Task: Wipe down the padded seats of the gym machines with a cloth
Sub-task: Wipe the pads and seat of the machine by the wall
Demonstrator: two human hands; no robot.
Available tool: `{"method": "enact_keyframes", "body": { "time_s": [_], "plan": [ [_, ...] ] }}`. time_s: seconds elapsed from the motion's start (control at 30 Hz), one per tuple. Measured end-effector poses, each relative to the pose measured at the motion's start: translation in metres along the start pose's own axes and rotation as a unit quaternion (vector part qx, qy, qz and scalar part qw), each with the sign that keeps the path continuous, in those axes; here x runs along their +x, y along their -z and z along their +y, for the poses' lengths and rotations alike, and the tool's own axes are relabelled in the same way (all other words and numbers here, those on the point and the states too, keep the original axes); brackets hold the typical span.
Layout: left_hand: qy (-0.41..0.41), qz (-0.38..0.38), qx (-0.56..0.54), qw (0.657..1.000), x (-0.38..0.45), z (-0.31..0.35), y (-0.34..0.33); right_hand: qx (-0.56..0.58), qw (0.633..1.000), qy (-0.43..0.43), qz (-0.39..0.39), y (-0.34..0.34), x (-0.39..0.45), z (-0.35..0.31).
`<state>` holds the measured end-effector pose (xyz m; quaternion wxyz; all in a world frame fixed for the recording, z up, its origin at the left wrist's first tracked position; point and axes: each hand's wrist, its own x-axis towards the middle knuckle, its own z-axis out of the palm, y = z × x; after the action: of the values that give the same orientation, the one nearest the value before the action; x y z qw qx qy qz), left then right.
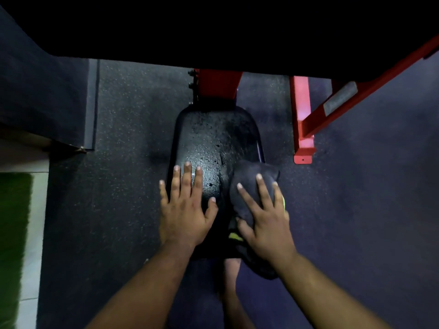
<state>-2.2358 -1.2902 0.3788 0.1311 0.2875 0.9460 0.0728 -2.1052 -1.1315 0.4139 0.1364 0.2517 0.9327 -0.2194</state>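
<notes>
The black padded vinyl seat (pixel 215 148) of the red steel gym machine (pixel 219 84) lies in the middle of the view, its narrow far edge against the red post and its wide near edge toward the person. Its surface shines and carries small wet spots, most of them on the far half and along the left side.

The wiping itself seems to be the step in hand. The dark crumpled cloth with a yellow-green trim (pixel 251 186) sits on the right near part of the seat, and part of it hangs over the right edge and over the near edge. The right hand (pixel 266 219) lies on top of the cloth with fingers straight and spread, pressing it flat onto the pad; it does not pinch the cloth. The left hand (pixel 185 210) rests bare on the left near part of the seat, also with fingers spread, and probably it steadies the pad.

In my judgement, the seat is only partly done, because the far half looks wet and spotted. The next move calls for pushing the cloth from the right near corner toward the far edge and across to the left side, with the palm kept flat. The left hand would have to lift away, so that the area under it can be wiped too.

Around the seat is a dark speckled rubber floor (pixel 133 110).
</notes>
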Motion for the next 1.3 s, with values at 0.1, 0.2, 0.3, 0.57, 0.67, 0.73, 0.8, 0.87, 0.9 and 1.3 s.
{"method": "enact_keyframes", "body": {
  "time_s": [0.1,0.2,0.3,0.57,0.67,0.73,0.8,0.87,0.9,1.3],
  "plan": [
    [0.003,0.003,0.003,1.000,0.001,0.000,0.000,-0.015,0.998,0.025,0.049,0.010,0.082,-0.006],
    [-0.004,-0.004,0.014,1.000,0.001,0.000,0.000,-0.015,1.000,0.005,0.016,0.032,0.160,-0.021],
    [0.001,0.002,0.010,1.000,0.001,0.001,0.001,-0.052,0.998,0.014,0.032,0.031,0.140,-0.023],
    [0.004,0.004,-0.007,1.000,0.000,0.001,-0.002,-0.099,0.994,0.034,0.027,0.011,0.089,-0.020],
    [0.002,0.005,-0.011,1.000,0.001,0.001,-0.002,-0.085,0.996,0.022,0.012,0.025,0.170,-0.050],
    [0.002,-0.003,-0.010,1.000,0.001,0.000,-0.003,-0.083,0.996,0.019,0.008,0.030,0.187,-0.057],
    [0.005,-0.006,-0.011,1.000,0.001,0.000,-0.002,-0.105,0.993,0.046,0.022,0.027,0.160,-0.047],
    [-0.001,-0.006,-0.014,1.000,0.001,0.000,0.000,-0.115,0.989,0.088,0.035,0.022,0.108,-0.025],
    [-0.001,-0.006,-0.016,1.000,0.001,0.000,0.000,-0.111,0.989,0.098,0.023,0.021,0.085,-0.015],
    [-0.005,-0.032,-0.011,0.999,0.001,0.000,0.006,-0.185,0.947,0.259,-0.045,0.037,0.237,-0.113]
  ]
}}
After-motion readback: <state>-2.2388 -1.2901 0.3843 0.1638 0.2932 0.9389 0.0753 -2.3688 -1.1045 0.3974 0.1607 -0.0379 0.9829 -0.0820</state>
